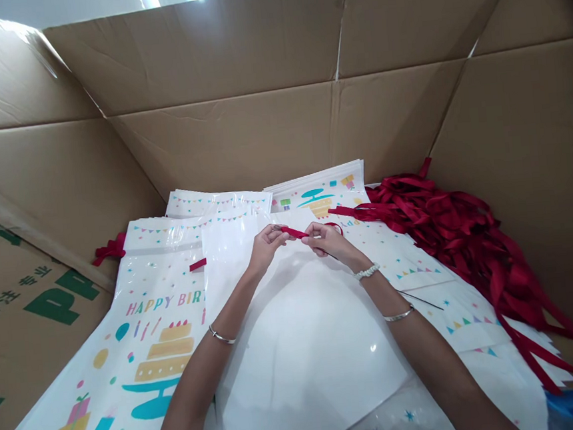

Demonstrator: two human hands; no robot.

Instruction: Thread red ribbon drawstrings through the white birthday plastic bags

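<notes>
Here, holding a red ribbon (294, 232) over the white sheet (297, 334)

We are pinching it in left hand (268, 245) and right hand (328, 243), probably to steady a short span. Right of the sheet, a ribbon pile (469, 239) is lying, likely for easy reach; beyond it, a cardboard wall (224, 140) is standing, leaving room above.

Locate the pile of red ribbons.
In the head view, the pile of red ribbons lies on the right, along the edge of the printed white sheets, beside the cardboard wall.
</notes>
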